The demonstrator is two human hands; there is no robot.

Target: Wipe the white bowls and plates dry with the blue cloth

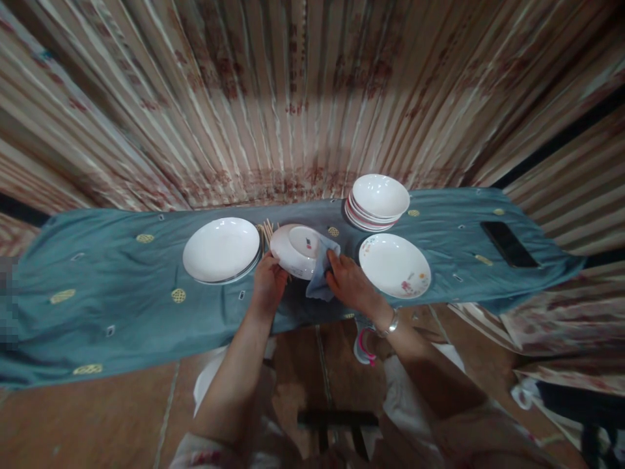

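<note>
A white bowl (289,242) is held tilted above the cloth-covered table, its underside with a foot ring and a small mark turned toward me. My left hand (269,281) grips the bowl's left rim. In my right hand (347,277) is a light blue cloth (319,277), pressed against the bowl's right side. Behind the bowl lie several wooden chopsticks (268,230), partly hidden. To the left stands a stack of white plates (222,249). Just right of my right hand rests a plate with a flower pattern (394,266).
A stack of bowls (381,198) with red bands stands at the back, right of centre. A black phone (508,244) lies near the right end of the teal tablecloth (131,293). Pleated curtains (293,98) hang directly behind the table.
</note>
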